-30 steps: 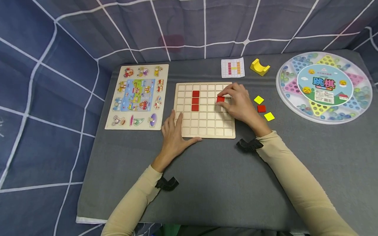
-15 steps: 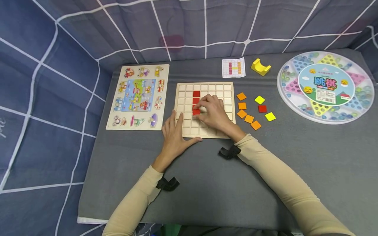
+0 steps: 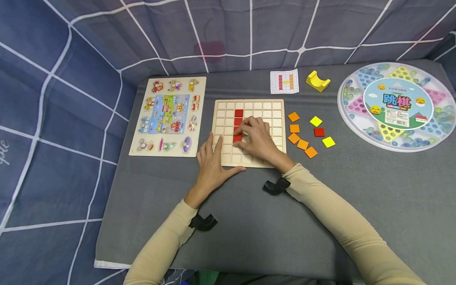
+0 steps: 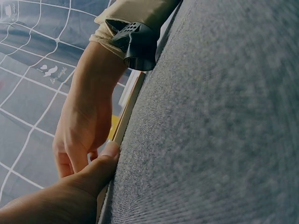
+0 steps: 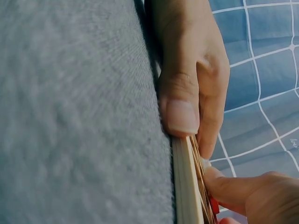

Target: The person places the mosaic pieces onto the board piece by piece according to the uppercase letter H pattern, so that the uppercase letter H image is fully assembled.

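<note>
A pale wooden grid board (image 3: 267, 114) lies on the grey table, with a column of red square tiles (image 3: 238, 113) in its upper cells. My right hand (image 3: 260, 138) is over the board, pinching the lowest red tile (image 3: 237, 139) between thumb and forefinger at the bottom of that column; its fingers hide part of the column. At the board's lower left corner my left hand (image 3: 211, 166) rests with fingers spread, fingertips along the left edge. Its thumb (image 5: 181, 114) presses the front edge of the board in the right wrist view.
Right of the board lie several orange tiles (image 3: 294, 128), two yellow tiles (image 3: 328, 141) and a red tile (image 3: 319, 132). Behind are a pattern card (image 3: 284, 82) and a yellow curved block (image 3: 318, 81). A picture puzzle (image 3: 199, 118) lies left, a round Chinese checkers box (image 3: 395, 103) right.
My right hand has carried a red tile leftward from the board's right side to the foot of the red column, uncovering the orange tiles. My left hand has stayed in place.
</note>
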The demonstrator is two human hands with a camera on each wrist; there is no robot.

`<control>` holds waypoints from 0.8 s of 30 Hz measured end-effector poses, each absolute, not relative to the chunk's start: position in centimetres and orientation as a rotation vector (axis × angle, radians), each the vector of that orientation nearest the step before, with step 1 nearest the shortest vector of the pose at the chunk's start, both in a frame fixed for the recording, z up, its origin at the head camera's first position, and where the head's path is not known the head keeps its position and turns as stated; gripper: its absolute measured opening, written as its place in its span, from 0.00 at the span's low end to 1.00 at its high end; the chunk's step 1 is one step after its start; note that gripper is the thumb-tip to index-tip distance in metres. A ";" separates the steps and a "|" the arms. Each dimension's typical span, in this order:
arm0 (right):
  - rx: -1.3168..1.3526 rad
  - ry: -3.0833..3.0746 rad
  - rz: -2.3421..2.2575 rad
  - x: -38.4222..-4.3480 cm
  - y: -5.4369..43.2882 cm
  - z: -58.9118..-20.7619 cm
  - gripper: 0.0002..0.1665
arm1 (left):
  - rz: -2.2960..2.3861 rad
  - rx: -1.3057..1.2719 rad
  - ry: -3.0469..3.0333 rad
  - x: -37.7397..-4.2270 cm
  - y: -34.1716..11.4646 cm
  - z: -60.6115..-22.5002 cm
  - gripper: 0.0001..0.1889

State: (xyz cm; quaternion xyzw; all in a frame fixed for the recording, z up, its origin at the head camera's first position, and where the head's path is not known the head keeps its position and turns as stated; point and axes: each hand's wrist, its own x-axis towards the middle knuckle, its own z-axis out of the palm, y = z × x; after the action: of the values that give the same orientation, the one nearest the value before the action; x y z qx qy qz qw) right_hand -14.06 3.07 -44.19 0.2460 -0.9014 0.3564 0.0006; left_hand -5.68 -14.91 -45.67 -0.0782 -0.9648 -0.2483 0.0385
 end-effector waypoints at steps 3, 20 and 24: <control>0.776 -2.835 1.114 -14.0 3.0 -44.4 0.19 | -0.755 -0.236 -2.965 -5.7 -14.9 -45.7 0.63; 0.793 -2.787 1.126 -14.2 3.2 -45.0 0.19 | -0.737 -0.248 -2.955 -5.8 -15.0 -45.9 0.64; 0.811 -2.779 1.138 -14.2 3.3 -45.0 0.18 | -0.746 -0.244 -2.963 -5.8 -15.0 -45.9 0.64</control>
State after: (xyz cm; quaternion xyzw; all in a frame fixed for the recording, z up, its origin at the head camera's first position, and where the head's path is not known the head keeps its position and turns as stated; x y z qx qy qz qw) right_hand -14.24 3.30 -45.02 0.2608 -0.8932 0.3659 0.0155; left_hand -5.81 -15.00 -45.92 -0.0794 -0.9659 -0.2433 0.0383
